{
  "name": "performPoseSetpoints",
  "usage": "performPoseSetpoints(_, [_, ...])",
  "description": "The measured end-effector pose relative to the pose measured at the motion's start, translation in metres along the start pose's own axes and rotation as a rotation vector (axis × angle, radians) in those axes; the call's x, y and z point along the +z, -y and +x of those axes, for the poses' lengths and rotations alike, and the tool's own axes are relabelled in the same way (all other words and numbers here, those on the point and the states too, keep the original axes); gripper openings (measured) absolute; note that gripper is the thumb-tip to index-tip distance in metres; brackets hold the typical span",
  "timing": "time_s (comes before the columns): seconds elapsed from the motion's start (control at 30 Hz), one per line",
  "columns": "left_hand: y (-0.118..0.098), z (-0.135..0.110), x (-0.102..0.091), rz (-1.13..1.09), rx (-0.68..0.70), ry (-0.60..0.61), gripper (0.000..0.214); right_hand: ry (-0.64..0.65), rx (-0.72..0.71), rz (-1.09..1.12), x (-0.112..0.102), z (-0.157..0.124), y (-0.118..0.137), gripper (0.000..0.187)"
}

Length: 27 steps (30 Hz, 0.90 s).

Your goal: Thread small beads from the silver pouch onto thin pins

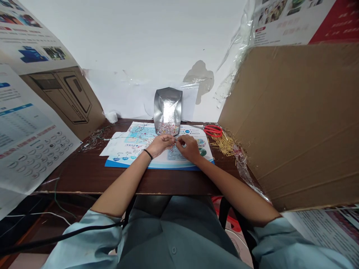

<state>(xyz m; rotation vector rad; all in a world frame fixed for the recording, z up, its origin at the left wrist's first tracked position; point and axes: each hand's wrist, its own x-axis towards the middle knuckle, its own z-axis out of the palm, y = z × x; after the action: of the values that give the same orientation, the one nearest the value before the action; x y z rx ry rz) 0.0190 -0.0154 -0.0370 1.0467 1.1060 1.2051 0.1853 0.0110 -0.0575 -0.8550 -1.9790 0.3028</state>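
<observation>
My left hand (161,145) is closed in a pinch over the printed sheet (157,164). A thin thread (123,138) with a few whitish beads near its far end runs in from the left to this hand. Fingertip to fingertip with it, my right hand (188,147) pinches too; what it holds is too small to make out. Just behind the hands stands a silver foil pouch (168,101), upright, with small pink, white and red beads (167,129) at its base. Several loose beads lie scattered on the sheet left of my hands.
Red-handled scissors (213,130) lie at the back right, beside a pile of thin golden sticks (226,145). Tangled threads (97,137) lie on the table's left. Cardboard panels (297,123) wall in both sides; a white wall (146,41) closes the back.
</observation>
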Motion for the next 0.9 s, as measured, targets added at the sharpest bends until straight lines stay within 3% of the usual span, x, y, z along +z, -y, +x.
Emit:
performPoseSetpoints(0.37, [-0.001, -0.001, 0.001, 0.043, 0.016, 0.002, 0.044, 0.058, -0.03, -0.047, 0.001, 0.0, -0.005, 0.007])
performPoseSetpoints(0.47, [0.0, 0.001, -0.002, 0.035, 0.014, -0.015, 0.044, 0.079, -0.043, -0.064, 0.0, 0.0, -0.008, 0.013])
performPoseSetpoints(0.73, [0.002, 0.002, -0.001, -0.01, 0.061, -0.023, 0.033, 0.056, -0.038, -0.09, -0.002, 0.005, -0.013, 0.013])
performPoseSetpoints(0.8, [-0.002, 0.002, 0.0, -0.073, 0.084, -0.062, 0.029, 0.062, 0.001, -0.097, -0.006, 0.008, -0.016, 0.015])
performPoseSetpoints(0.9, [-0.007, 0.004, 0.0, -0.155, 0.165, -0.229, 0.021, 0.121, 0.122, -0.139, -0.013, 0.011, -0.023, 0.015])
